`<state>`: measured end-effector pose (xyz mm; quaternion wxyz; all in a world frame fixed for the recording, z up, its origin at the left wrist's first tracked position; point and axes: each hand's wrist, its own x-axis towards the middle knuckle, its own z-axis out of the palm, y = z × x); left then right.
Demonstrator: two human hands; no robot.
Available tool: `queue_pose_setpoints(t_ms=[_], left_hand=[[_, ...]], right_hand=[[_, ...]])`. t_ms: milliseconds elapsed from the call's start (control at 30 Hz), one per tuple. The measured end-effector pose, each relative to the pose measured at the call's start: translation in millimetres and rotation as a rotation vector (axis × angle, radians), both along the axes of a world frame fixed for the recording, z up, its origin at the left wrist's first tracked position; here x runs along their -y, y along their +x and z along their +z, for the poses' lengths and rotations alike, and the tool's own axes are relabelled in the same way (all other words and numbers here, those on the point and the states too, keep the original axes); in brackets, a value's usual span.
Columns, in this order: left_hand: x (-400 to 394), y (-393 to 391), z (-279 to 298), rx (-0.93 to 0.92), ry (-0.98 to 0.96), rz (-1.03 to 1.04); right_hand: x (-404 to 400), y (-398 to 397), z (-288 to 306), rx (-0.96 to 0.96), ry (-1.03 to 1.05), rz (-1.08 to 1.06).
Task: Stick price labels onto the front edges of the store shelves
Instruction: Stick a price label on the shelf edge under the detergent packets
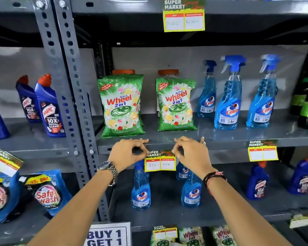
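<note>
A yellow and green price label (160, 161) with two white price boxes hangs against the front edge of the grey middle shelf (220, 143), below two green Wheel detergent packs (122, 105). My left hand (130, 152) pinches the label's top left corner. My right hand (190, 153) pinches its top right corner, with the fingertips of both hands resting on the shelf lip. Handwritten prices show in both white boxes.
Other labels hang on the top shelf edge (183, 15), at the right (262, 150), at the left (4, 161) and on the lower shelf (164, 232). Blue Colin spray bottles (228, 96) stand right, Harpic bottles (49, 107) left. Grey slotted uprights (69, 86) divide the racks.
</note>
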<state>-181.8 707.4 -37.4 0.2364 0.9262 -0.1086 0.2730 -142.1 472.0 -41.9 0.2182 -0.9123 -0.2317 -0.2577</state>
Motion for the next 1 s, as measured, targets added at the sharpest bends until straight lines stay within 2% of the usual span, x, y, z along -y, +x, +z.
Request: queue_pose_setpoints(t_ms=[600, 1000], left_hand=[[15.3, 7.9, 4.0, 0.090, -0.111, 0.217], [23.1, -14.5, 8.3, 0.132, -0.148, 0.275]], right_hand=[[-10.3, 11.4, 0.6, 0.153, 0.045, -0.049], [-18.9, 0.7, 8.8, 0.121, 0.173, -0.024]])
